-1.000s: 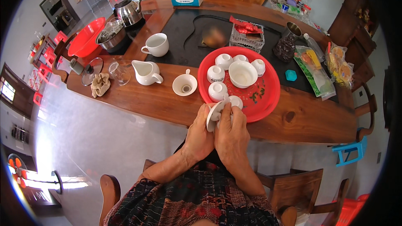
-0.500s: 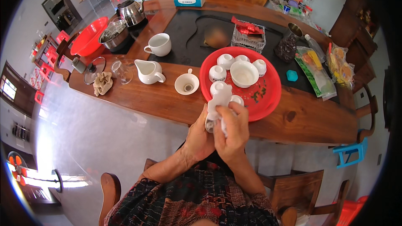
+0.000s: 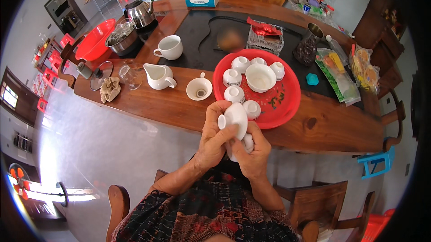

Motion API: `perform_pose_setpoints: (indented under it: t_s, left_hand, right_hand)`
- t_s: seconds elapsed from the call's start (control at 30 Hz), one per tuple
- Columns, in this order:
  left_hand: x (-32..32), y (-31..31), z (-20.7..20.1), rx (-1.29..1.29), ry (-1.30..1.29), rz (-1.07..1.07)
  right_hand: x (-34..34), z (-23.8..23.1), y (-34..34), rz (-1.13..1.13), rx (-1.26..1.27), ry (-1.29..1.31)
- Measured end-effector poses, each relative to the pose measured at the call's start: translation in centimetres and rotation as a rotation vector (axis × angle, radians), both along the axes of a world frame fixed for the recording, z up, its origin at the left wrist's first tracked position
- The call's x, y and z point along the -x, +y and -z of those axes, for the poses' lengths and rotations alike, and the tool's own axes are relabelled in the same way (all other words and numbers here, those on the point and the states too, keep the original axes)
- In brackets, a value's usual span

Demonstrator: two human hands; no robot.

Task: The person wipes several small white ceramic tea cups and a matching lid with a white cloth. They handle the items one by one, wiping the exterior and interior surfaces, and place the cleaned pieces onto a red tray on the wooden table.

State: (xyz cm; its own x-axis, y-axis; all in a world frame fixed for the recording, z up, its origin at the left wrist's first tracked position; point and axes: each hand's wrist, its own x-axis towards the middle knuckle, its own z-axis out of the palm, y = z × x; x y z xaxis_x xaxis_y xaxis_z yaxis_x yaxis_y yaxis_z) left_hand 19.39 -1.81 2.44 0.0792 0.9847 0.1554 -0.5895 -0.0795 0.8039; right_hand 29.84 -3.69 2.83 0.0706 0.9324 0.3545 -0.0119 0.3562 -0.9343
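In front of the table's near edge, my left hand (image 3: 213,130) grips a white lid (image 3: 236,117) with a round knob facing left. My right hand (image 3: 252,154) is closed on a crumpled white tissue (image 3: 248,141), pressed against the lid's far side. Just beyond my hands is a round red tray (image 3: 287,112) with a floral print. Several small white cups (image 3: 232,77) stand upside down on it around a larger white bowl (image 3: 261,78), which faces up. Left of the tray lies a white tea strainer (image 3: 199,89) with a short handle.
Leftward stand a white pitcher (image 3: 158,77), a white mug (image 3: 170,47), a glass cup (image 3: 130,78), a crumpled tan cloth (image 3: 110,89) and a steel kettle (image 3: 139,14). A glass box (image 3: 266,40), a dark vase (image 3: 309,44) and food bags (image 3: 336,77) lie beyond and right.
The lid has turned so its outer face and knob now show. The tissue has gone from above my fingers to down between lid and right hand.
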Motion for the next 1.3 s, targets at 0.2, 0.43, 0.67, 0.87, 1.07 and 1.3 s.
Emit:
perform_pose_setpoints:
  t_s: [0.2, 0.43, 0.67, 0.87, 1.07, 1.3]
  left_hand:
    - [3.1, 1.5, -0.8, 0.173, -0.057, 0.229]
    - [4.4, 2.0, 0.8, 0.182, -0.062, 0.437]
    - [1.9, 1.1, 0.5, 0.233, -0.195, 0.207]
    - [1.1, 0.9, 1.4, 0.186, -0.236, 0.116]
    - [0.6, 1.2, 0.9, 0.284, -0.297, -0.006]
    - [1.6, 1.2, 1.3, 0.296, -0.227, 0.032]
  right_hand:
    - [-4.2, -0.2, 1.1, -0.265, 0.097, 0.084]
    - [-4.6, 0.2, 2.5, -0.174, 0.218, 0.258]
    - [-2.5, 0.6, 3.4, 0.263, -0.337, -0.386]
    - [-1.0, 1.3, 2.3, 0.294, -0.351, -0.529]
    - [0.1, 2.5, 1.2, 0.279, -0.458, -0.593]
    - [-1.1, 2.3, 1.4, -0.185, -0.469, -0.536]
